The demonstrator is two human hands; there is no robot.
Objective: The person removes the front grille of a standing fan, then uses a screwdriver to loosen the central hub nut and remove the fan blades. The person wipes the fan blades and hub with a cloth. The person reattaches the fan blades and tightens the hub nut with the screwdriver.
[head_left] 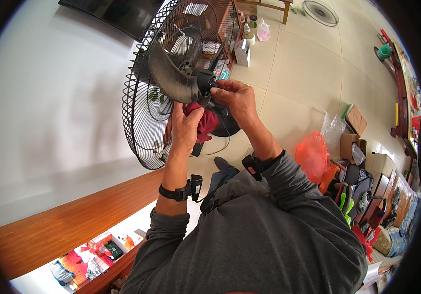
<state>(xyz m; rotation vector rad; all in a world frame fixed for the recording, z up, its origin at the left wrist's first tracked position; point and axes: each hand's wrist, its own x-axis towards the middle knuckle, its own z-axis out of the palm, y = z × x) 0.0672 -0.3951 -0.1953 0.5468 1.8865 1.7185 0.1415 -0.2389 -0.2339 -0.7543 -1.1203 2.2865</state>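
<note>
A dusty black fan blade sits in front of the black wire fan grille. My left hand is closed on a dark red cloth just under the blade, its fingertips against the blade's lower edge. With thumb and fingers pinched together, my right hand grips the end of the black fan hub. What lies right between those fingertips is mostly covered. Below the hub are the fan's black motor parts, partly hidden by the cloth and my hands.
A white wall rises on the left above a wooden ledge. Behind the fan stands a brown wooden cabinet. A round fan cover lies on the tiled floor. To the right are an orange plastic bag, boxes and piled clothes.
</note>
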